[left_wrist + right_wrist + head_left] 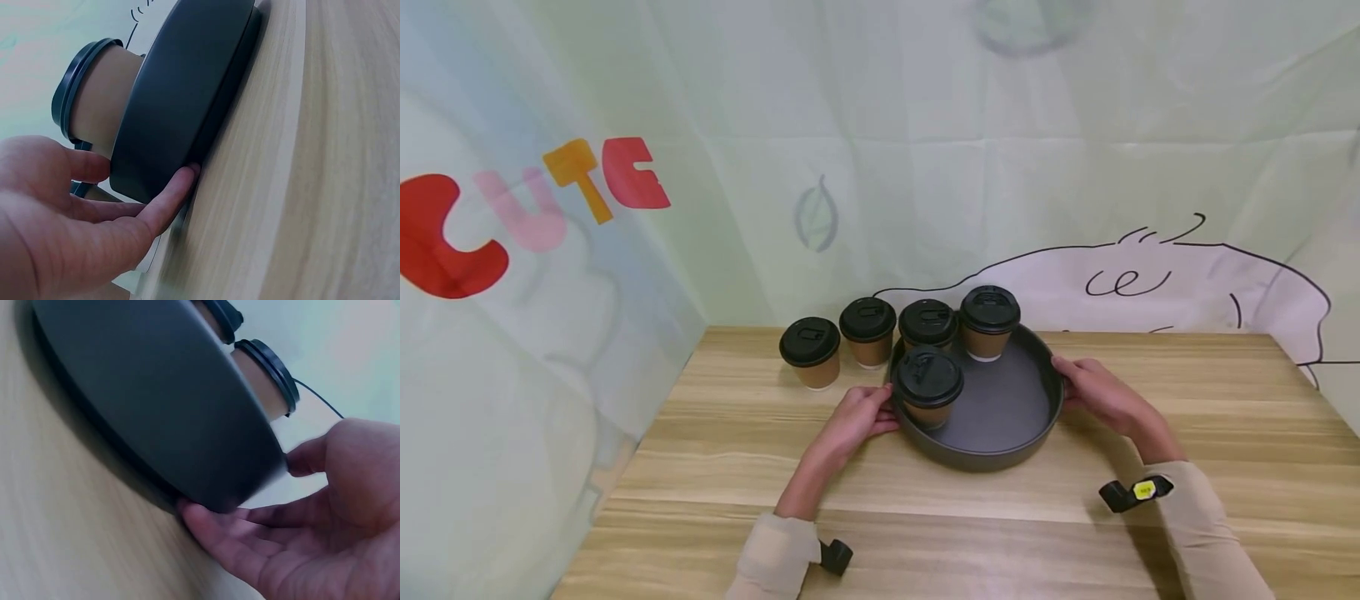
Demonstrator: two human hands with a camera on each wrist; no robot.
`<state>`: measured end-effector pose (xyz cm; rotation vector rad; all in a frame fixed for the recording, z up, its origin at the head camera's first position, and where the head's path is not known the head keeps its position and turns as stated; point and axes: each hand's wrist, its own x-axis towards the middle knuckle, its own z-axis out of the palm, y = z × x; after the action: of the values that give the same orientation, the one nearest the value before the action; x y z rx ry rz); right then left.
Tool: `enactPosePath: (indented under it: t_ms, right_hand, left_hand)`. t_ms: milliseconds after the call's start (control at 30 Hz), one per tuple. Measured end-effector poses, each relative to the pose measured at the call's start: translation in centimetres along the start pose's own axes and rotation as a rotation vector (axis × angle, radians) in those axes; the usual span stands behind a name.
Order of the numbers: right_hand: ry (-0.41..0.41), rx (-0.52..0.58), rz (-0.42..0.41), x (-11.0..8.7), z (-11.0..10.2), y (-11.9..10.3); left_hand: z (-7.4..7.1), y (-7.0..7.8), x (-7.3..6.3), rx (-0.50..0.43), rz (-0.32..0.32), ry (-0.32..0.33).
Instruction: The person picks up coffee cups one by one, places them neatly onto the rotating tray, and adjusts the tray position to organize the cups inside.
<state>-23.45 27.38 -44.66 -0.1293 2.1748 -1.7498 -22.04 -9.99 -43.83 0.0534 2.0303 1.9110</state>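
Observation:
A round dark grey tray (pixel 1000 408) with a raised wall sits at the middle of the table. My left hand (pixel 859 414) holds its left side, thumb at the rim and a fingertip at the bottom edge. On the opposite side my right hand (pixel 1101 394) grips it the same way, fingers (pixel 209 528) low against the base. Inside the tray stand a brown paper coffee cup (pixel 928 414) with a black lid, at the left, and a similar cup (pixel 988 343) at the back. Another lidded cup (pixel 928 321) overlaps the back left rim in the head view.
Two more lidded paper cups, one cup (pixel 867 350) near the tray and one cup (pixel 816 371) farther left, stand on the wooden table (pixel 715 467). A printed curtain (pixel 880 167) hangs directly behind the table's back edge and along its left.

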Motion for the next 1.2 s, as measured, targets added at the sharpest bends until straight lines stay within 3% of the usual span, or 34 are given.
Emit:
enactPosePath:
  t_ms: [200,267,333,533,600,800,1000,1100,1200]
  right_hand:
    - [-0.164,0.035,0.061,-0.8,-1.4,0.1]
    - [-0.183,0.035,0.074,-1.0,-1.7,0.0]
    - [-0.158,0.047,0.07,-1.1,-1.5,-0.1]
    - [0.015,0.029,-0.009,-0.2,0.0,-0.2]
    - [0.033,0.013,-0.016,0.0,0.2,-0.1]
    - [-0.09,0.042,-0.015,-0.5,-0.5,-0.1]
    - [-0.23,0.05,0.04,-1.3,-1.6,-0.2]
    - [-0.2,0.043,0.045,-1.3,-1.6,-0.2]
    - [-0.104,0.057,0.044,-1.0,-1.2,0.0]
  left_hand:
    - [0.0,0.0,0.0,0.0,-0.006,0.011]
    - [0.0,0.0,0.0,0.004,-0.003,0.009]
    - [0.0,0.0,0.1,0.006,-0.003,0.008]
    - [-0.1,0.0,0.1,0.014,0.002,-0.005]
    - [-0.1,-0.1,0.1,0.014,0.0,-0.007]
    - [-0.1,-0.1,0.2,0.008,0.0,0.009]
    - [0.1,-0.1,0.2,-0.011,-0.015,0.027]
    - [0.1,-0.2,0.3,-0.019,-0.026,0.034]
    - [0.1,-0.2,0.4,-0.017,-0.03,0.033]
